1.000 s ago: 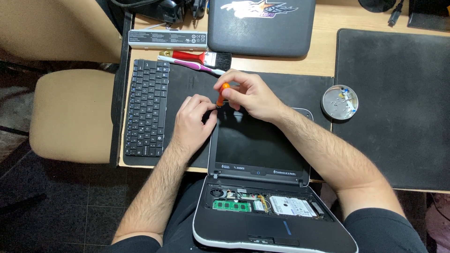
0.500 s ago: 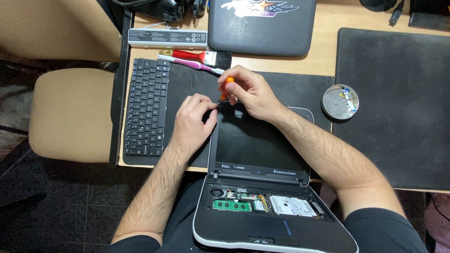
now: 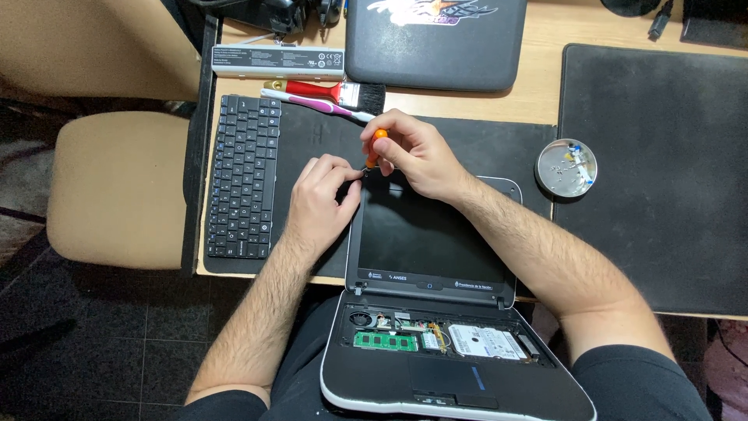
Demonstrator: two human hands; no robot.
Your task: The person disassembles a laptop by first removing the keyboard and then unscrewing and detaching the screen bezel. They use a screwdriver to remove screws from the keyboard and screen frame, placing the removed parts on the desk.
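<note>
Gripping: right hand [image 3: 417,156] is closed around an orange-handled screwdriver [image 3: 375,146], handle poking out above the fingers, tip down at the top left corner of the laptop lid [image 3: 428,234].
Steadying: left hand [image 3: 321,199] pinches narrow at that same corner, fingertips right beside the screwdriver tip; what they pinch is too small to tell.
Laptop: opened up, screen flat on the desk, base [image 3: 452,366] on the person's lap with its circuit boards exposed.
Nearby: loose keyboard [image 3: 241,175] left of the hands, round dish [image 3: 566,168] of small parts well to the right.
</note>
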